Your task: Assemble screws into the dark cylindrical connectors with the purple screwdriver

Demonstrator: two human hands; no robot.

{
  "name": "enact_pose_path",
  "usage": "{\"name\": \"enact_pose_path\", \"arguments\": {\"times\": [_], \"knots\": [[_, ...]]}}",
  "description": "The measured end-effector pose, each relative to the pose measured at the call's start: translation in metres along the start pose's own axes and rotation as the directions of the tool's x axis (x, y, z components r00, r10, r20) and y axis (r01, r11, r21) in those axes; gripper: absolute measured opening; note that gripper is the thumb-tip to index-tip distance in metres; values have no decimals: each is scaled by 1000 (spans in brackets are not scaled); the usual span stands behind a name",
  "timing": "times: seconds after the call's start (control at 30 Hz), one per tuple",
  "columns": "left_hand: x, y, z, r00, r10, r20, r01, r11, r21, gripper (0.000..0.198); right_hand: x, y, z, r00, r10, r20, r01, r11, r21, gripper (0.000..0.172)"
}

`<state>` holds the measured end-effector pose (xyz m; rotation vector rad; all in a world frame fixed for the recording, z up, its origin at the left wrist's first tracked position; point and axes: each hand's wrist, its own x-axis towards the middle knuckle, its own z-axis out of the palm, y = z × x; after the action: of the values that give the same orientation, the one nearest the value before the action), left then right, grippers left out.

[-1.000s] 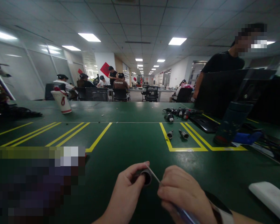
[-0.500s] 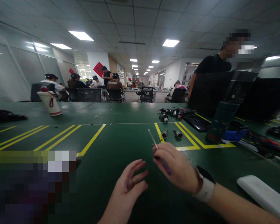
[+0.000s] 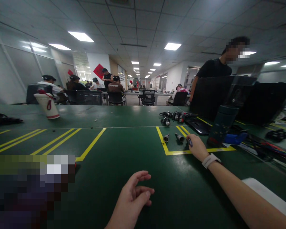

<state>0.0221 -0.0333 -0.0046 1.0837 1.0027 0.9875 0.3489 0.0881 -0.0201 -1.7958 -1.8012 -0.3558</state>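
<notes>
My right hand (image 3: 197,147) is stretched out over the yellow-taped area, its fingers closed on a screwdriver (image 3: 190,142) with a dark purplish handle. The thin shaft hardly shows at this distance. Just left of it, a metal cone-shaped fitting (image 3: 180,137) lies on the green table (image 3: 95,187), and a second metal fitting (image 3: 166,138) lies further left. My left hand (image 3: 134,197) hovers above the table near the front middle, fingers apart and slightly curled, holding nothing.
Behind the fittings lie several dark parts with cables (image 3: 166,121) and a flat black device (image 3: 200,127). A dark bottle (image 3: 222,125) stands right of my right hand. A white case (image 3: 269,194) lies under my right forearm's side. A paper cup (image 3: 47,106) stands far left.
My right hand has moved away from my left hand, forward and right, carrying the screwdriver down beside the metal fittings. My left hand has shifted slightly down and stays open.
</notes>
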Motion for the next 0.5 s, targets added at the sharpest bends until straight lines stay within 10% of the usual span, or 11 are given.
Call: {"name": "enact_pose_path", "arguments": {"times": [0.5], "knots": [[0, -2, 0, 999, 9, 40, -12, 998, 62, 41, 44, -55, -5, 951, 190, 243, -155, 976, -156, 27]]}}
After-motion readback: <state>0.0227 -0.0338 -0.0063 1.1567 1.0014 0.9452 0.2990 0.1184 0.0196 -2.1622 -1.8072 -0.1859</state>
